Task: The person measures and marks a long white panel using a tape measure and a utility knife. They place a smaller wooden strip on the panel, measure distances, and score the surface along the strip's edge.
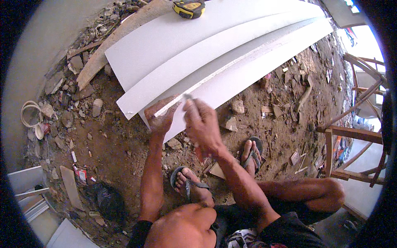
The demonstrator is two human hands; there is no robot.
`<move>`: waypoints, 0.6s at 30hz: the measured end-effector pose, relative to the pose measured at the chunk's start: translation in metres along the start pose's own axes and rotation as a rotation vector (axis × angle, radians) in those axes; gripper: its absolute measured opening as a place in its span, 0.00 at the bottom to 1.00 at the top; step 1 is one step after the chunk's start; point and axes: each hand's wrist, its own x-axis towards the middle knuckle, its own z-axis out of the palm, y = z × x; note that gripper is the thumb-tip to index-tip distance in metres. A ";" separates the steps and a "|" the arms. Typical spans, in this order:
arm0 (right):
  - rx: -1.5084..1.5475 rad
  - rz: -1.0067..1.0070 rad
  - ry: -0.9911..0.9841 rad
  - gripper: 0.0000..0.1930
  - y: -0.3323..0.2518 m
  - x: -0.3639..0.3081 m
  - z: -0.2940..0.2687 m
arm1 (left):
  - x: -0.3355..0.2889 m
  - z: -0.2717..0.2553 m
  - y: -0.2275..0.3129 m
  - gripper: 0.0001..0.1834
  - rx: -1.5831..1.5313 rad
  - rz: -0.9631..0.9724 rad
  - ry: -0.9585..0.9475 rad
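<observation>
the white board (216, 74) has its near end gripped in the left hand (162, 118); from these fingers its long axis runs forward and rightward. the right hand (202, 124), just beside its edge, has fingers closed around a small dark tool (188, 96).

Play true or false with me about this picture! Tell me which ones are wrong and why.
1. The left hand holds the end of a white panel. True.
2. The tape measure is in the right hand. False: the yellow and black tape measure lies apart from the right hand.
3. The person wears sandals. True.
4. The ground is green grass. False: the ground is brown dirt with stones and scraps.
</observation>
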 end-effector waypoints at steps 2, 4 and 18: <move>0.024 -0.020 -0.041 0.16 -0.012 0.007 -0.007 | 0.000 -0.013 -0.001 0.08 -0.012 0.024 0.029; 0.035 -0.008 -0.051 0.16 -0.016 0.011 -0.011 | 0.000 -0.012 -0.001 0.08 -0.037 0.041 0.035; 0.025 0.010 -0.028 0.14 -0.024 0.021 -0.013 | -0.001 -0.008 0.001 0.08 -0.044 -0.003 0.042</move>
